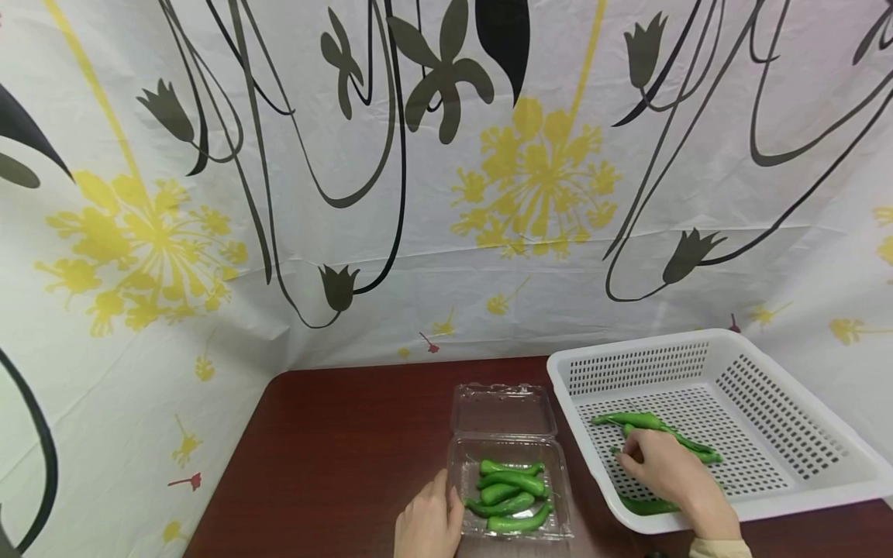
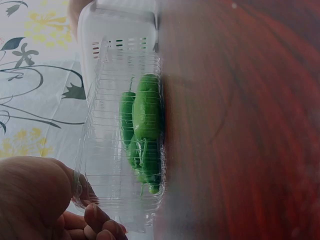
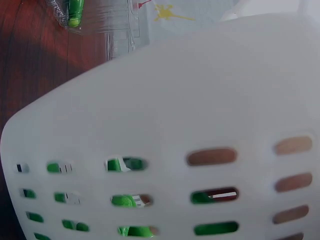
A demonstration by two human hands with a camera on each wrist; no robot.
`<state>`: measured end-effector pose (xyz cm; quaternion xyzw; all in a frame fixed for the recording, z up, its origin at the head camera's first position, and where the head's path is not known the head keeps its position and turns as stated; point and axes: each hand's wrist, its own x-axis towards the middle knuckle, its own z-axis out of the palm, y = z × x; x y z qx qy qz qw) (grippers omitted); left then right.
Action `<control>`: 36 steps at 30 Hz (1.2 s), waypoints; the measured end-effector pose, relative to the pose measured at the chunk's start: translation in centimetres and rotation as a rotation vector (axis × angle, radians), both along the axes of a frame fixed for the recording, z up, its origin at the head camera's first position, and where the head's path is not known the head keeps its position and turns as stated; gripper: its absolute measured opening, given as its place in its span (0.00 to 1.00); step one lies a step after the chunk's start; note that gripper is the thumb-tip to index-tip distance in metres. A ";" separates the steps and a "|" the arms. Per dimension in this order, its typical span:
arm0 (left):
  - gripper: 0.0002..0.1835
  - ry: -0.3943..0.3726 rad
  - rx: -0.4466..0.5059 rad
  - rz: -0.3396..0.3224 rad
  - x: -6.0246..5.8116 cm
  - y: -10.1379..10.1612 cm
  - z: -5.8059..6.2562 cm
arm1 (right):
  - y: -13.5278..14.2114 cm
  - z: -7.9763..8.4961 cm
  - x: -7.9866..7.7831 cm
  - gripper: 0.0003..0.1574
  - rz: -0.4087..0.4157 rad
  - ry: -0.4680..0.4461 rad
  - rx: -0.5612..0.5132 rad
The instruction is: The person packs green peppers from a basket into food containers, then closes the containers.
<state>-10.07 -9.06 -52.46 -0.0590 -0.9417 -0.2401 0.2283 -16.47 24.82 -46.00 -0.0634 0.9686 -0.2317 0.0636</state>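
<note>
A clear plastic clamshell container [image 1: 567,496] lies with its lid folded back, and several green chili peppers [image 1: 512,482] rest inside it. My left hand [image 1: 427,521] holds the container's left side; the left wrist view shows that hand [image 2: 37,200] with thumb and curled fingers at the rim. Inside the white perforated basket [image 1: 788,508], my right hand [image 1: 663,465] has its fingers curled down over a green pepper, whose thin tip shows beside the fingertips. Most of that pepper is hidden under the hand. More green peppers [image 1: 645,421] lie beyond the hand, and another [image 1: 645,506] lies near the front wall.
The dark red-brown table [image 1: 335,457] carries both containers, the basket close to the clamshell's right. The clear lid [image 1: 502,411] extends toward the back. A patterned white cloth [image 1: 418,310] hangs behind the table. In the right wrist view the basket wall [image 3: 150,110] blocks most of the hand.
</note>
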 end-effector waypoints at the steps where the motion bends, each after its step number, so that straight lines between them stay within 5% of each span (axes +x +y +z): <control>1: 0.13 0.002 0.000 0.002 0.0 0.0 0.0 | 0.0 0.0 0.0 0.05 -0.001 0.009 -0.001; 14: 0.13 -0.031 0.007 -0.002 0.1 -0.1 0.1 | -0.3 0.4 0.4 0.06 -0.025 0.173 -0.003; 36: 0.14 -0.013 0.005 -0.007 0.0 -0.1 0.0 | -0.6 1.1 0.7 0.15 -0.008 0.218 -0.012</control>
